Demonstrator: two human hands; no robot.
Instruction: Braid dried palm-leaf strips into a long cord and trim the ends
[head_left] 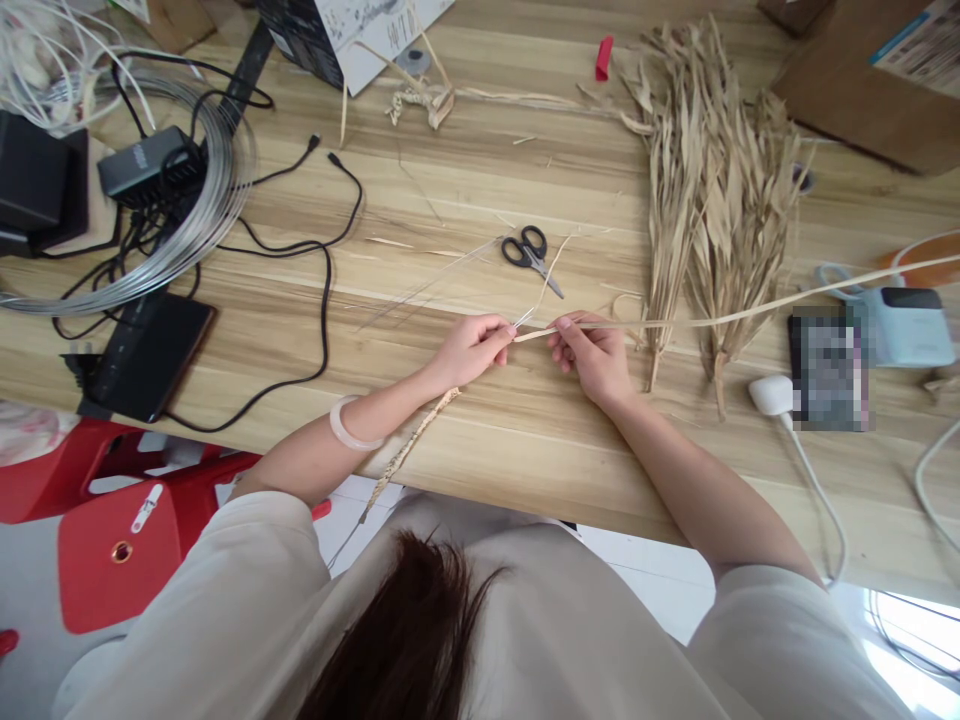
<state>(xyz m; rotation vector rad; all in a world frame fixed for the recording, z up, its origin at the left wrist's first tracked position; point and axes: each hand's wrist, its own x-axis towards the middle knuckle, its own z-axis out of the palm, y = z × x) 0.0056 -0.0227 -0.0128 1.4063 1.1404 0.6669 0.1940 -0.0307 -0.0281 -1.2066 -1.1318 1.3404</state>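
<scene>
My left hand pinches the end of a long pale straw strip together with thin metal wires. Beside it my right hand is closed on the same straw strip, which stretches away to the right edge of the view. A wrapped, braided-looking straw length runs from under my left wrist past the table's front edge, with bare wire at its lower end. Black-handled scissors lie just beyond my hands. Further right rest two bundles of dried leaves.
A coil of silver wire, black cables and a black phone lie at left. On the right are a light-blue device, a white charger and a cardboard box. A red stool stands below the table.
</scene>
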